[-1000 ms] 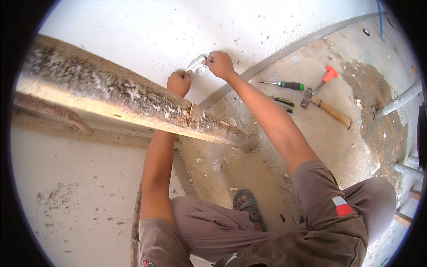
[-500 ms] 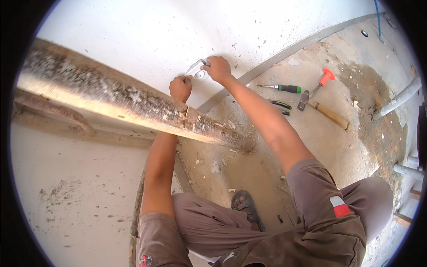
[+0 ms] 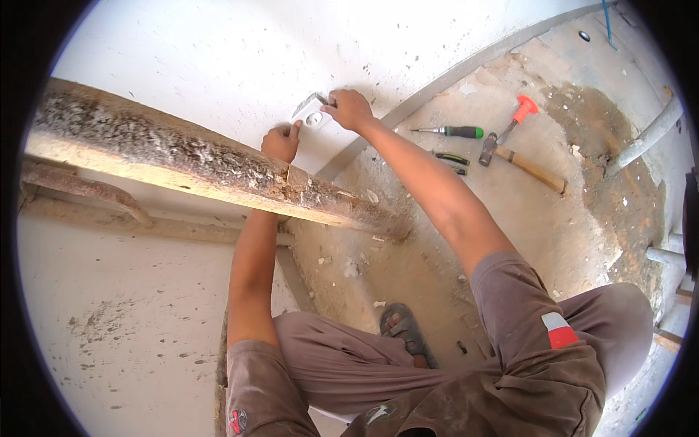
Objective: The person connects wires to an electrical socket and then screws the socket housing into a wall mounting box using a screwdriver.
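Note:
A white wall socket with a round outlet sits at the low part of the white wall, its upper edge standing off from a grey recess or box. My left hand is closed at the socket's lower left edge, one finger raised against it. At the right edge, my right hand grips the plate with thumb and curled fingers. What lies behind the plate is hidden. A rough wooden beam crosses in front of my left forearm.
On the dusty floor to the right lie a green-and-black screwdriver, pliers, a hammer with a wooden handle and a chisel with an orange guard. Metal pipes stand at the far right. Plaster crumbs are scattered about.
The whole view has shifted slightly, so the socket and hands appear further left. My left index finger has straightened along the plate's edge; my right hand stays at its side.

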Motion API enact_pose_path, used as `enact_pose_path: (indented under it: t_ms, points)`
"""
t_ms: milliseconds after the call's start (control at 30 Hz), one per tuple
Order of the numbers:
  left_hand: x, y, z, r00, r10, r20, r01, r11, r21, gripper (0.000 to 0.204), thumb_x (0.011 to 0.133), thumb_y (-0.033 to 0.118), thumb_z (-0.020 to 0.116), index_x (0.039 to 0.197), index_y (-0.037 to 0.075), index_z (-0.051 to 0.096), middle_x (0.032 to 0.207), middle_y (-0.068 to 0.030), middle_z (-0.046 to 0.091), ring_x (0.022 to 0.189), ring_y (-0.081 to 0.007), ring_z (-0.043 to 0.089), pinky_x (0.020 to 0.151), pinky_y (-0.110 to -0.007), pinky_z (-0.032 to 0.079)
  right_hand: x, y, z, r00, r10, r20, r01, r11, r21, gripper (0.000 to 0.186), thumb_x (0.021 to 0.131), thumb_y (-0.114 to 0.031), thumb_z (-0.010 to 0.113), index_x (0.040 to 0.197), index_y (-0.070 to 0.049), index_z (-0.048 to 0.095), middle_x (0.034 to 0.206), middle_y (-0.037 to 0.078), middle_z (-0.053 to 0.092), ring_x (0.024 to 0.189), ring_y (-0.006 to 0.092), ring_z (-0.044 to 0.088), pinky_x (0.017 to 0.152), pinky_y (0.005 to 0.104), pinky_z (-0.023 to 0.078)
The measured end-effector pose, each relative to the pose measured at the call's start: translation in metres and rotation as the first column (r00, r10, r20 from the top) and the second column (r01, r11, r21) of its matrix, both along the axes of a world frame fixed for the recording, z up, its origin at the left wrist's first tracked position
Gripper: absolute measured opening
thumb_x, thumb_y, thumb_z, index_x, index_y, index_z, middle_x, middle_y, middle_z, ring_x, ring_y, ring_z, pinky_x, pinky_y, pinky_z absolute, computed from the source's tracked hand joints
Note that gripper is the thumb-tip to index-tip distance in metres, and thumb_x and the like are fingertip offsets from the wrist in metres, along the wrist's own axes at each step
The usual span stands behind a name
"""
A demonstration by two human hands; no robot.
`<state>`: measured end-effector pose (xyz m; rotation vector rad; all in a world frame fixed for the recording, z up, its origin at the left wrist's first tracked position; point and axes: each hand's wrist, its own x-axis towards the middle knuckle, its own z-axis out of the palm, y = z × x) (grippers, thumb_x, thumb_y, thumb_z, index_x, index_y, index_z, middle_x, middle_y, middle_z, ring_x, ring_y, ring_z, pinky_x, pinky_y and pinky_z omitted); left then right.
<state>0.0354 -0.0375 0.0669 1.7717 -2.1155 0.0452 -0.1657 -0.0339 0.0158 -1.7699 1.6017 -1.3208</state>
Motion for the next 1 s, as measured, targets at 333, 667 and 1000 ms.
enact_pose_path:
  t_ms: [333, 667, 1000]
  points:
    - [0.001, 0.012, -0.010, 0.996, 0.087, 0.028, -0.085, 0.994, -0.063, 0.039, 0.081, 0.046, 0.067, 0.083, 0.008, 0.074, 0.071, -0.0130, 0.069, 0.069, -0.0339, 0.067, 0.066, -0.042, 0.051, 0.024, -0.014, -0.013, 0.999, -0.015, 0.035, 0.017, 0.999, -0.045, 0.035, 0.079, -0.042, 0.071, 0.076, -0.006, 0.068, 0.077, 0.013, 0.067, 0.078, 0.0319, 0.065, 0.070, 0.0433, 0.050]
    - [0.040, -0.021, 0.004, 0.994, -0.067, -0.081, 0.093, 0.921, 0.377, 0.032, 0.084, 0.035, 0.068, 0.093, 0.005, 0.072, 0.071, -0.0067, 0.070, 0.058, -0.0144, 0.066, 0.054, -0.029, 0.052, -0.056, 0.016, 0.000, 0.982, -0.017, -0.189, 0.022, 0.999, 0.027, 0.048, 0.084, -0.049, 0.060, 0.070, -0.004, 0.067, 0.073, 0.017, 0.066, 0.073, 0.0354, 0.063, 0.068, 0.0464, 0.050]
    - [0.052, 0.102, -0.070, 0.846, -0.446, 0.291, 0.118, 0.690, 0.714, 0.032, 0.085, 0.036, 0.066, 0.100, 0.009, 0.071, 0.075, -0.0066, 0.070, 0.061, -0.0137, 0.066, 0.056, -0.029, 0.053, -0.124, 0.204, -0.159, 0.735, 0.481, -0.478, -0.207, 0.831, 0.517, 0.033, 0.082, -0.029, 0.065, 0.104, -0.005, 0.057, 0.101, 0.021, 0.062, 0.095, 0.0376, 0.061, 0.081, 0.0480, 0.049]
